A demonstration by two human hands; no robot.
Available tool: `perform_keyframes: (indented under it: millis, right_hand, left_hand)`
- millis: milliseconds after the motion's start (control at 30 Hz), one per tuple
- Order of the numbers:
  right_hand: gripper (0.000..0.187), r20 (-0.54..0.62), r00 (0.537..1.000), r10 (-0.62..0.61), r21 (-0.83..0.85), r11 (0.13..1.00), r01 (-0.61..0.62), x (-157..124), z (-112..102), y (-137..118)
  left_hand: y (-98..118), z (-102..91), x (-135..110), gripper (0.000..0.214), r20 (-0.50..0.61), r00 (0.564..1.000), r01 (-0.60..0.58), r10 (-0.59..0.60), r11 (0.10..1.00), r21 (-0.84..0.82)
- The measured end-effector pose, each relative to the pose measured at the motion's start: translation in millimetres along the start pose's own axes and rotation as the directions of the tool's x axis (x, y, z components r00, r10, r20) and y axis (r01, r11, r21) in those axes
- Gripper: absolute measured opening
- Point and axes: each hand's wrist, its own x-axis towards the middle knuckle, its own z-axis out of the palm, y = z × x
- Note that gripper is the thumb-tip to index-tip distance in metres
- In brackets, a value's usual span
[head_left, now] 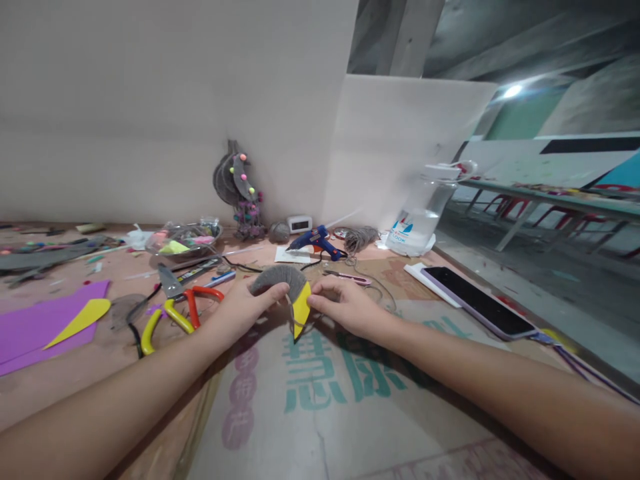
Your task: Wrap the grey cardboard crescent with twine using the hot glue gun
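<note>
At frame centre, the left hand (243,305) grips a grey crescent (280,279) while the right hand (345,303) pinches its yellow tip (302,308); pliers (173,313) lie left; a phone (480,301) right.

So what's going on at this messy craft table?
A person holds a crescent piece in both hands, low over the printed cardboard that covers the table. It is mostly wrapped in grey yarn, with a bare yellow tip. The left hand grips the grey end and the right hand pinches beside the yellow tip. A blue glue gun lies just behind. Yellow-handled pliers and a purple foam sheet lie to the left, and a phone lies to the right.
</note>
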Motion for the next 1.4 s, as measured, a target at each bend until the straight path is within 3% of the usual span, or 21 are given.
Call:
perform_keyframes:
  millis: [133, 300, 467, 567, 733, 900, 1033, 1167, 1267, 1400]
  right_hand:
    - [0.016, 0.012, 1.0, -0.005, 0.079, 0.997, 0.004, 1, -1, 0]
    - [0.02, -0.129, 0.992, -0.011, 0.059, 0.998, 0.019, 9, -28, 10]
    - [0.03, -0.216, 0.976, 0.03, -0.179, 0.981, -0.07, 37, -67, 40]
    - [0.043, -0.246, 0.969, 0.028, -0.311, 0.945, -0.107, 61, -77, 54]
    - [0.048, -0.239, 0.971, 0.017, -0.324, 0.941, -0.096, 95, -62, 66]
    - [0.04, -0.328, 0.944, 0.025, -0.346, 0.927, -0.145, 108, -44, 73]
    - [0.04, -0.367, 0.93, 0.037, -0.318, 0.934, -0.162, 108, -50, 63]
    - [0.02, -0.307, 0.949, 0.073, -0.26, 0.952, -0.158, 96, -65, 35]
    - [0.026, -0.274, 0.959, 0.073, -0.204, 0.97, -0.133, 74, -72, 13]
    - [0.026, -0.206, 0.979, -0.008, -0.056, 0.998, -0.003, 31, -68, -5]
  left_hand:
    - [-2, 0.0, 1, 0.033, -0.014, 1.0, -0.012, 0.012, 1.0, 0.01]
    - [-1, 1.7, 1, 0.032, 0.02, 0.999, -0.044, 0.046, 0.996, -0.074]
    - [-2, 2.8, 2, 0.03, 0.038, 0.999, -0.018, 0.021, 0.998, -0.068]
    - [-3, 3.4, 3, 0.03, 0.043, 0.999, -0.019, 0.021, 0.999, -0.042]
    - [-5, 2.6, 3, 0.03, 0.064, 0.996, -0.062, 0.06, 0.998, 0.027]
    - [-7, 1.4, 5, 0.03, 0.074, 0.995, -0.069, 0.062, 0.993, 0.098]
    - [-6, 2.3, 5, 0.031, 0.069, 0.996, -0.059, 0.053, 0.994, 0.097]
    - [-4, 3.0, 4, 0.029, 0.067, 0.996, -0.053, 0.049, 0.997, 0.051]
    - [-4, 2.3, 4, 0.029, 0.067, 0.996, -0.059, 0.055, 0.997, 0.055]
    - [-7, 0.8, 5, 0.032, 0.082, 0.992, -0.108, 0.101, 0.99, 0.09]
